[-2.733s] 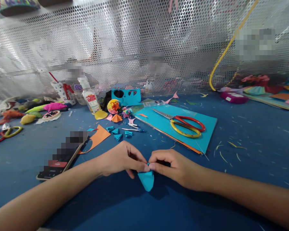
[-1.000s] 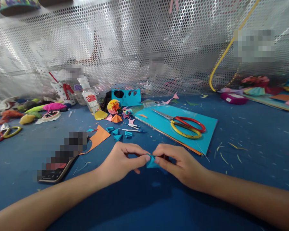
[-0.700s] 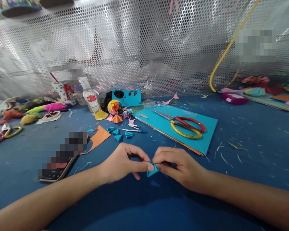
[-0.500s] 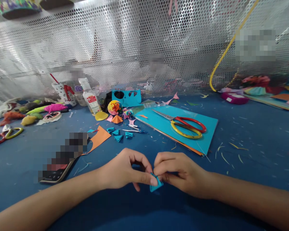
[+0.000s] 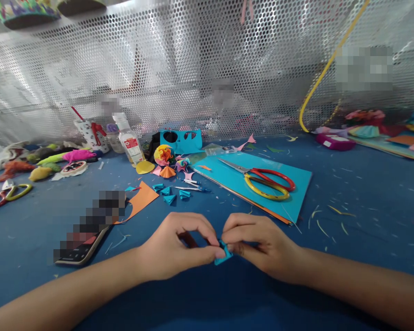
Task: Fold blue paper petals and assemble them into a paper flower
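Observation:
A small folded piece of blue paper (image 5: pixel 222 258) is pinched between both hands above the near part of the table. My left hand (image 5: pixel 182 246) grips its left side between thumb and fingers. On its right side, my right hand (image 5: pixel 258 243) closes thumb and fingertips on it, so part of the paper is hidden. Several similar folded blue pieces (image 5: pixel 170 199) lie beyond the hands, beside a pair of compasses (image 5: pixel 193 187). Red and yellow handled scissors (image 5: pixel 267 183) rest on a stack of coloured paper (image 5: pixel 298 174) at right.
A phone (image 5: pixel 89 230) lies left of my left hand, touching an orange paper offcut (image 5: pixel 145 200). Farther back stand a glue bottle (image 5: pixel 130 142) and a patterned cup (image 5: pixel 91 135). Another pair of scissors (image 5: pixel 9 192) lies far left. A perforated metal screen (image 5: pixel 193 69) closes the back.
The folded blue paper has risen slightly and turned between my fingers, showing less of its face. Both hands still pinch it; the things on the table stay where they were.

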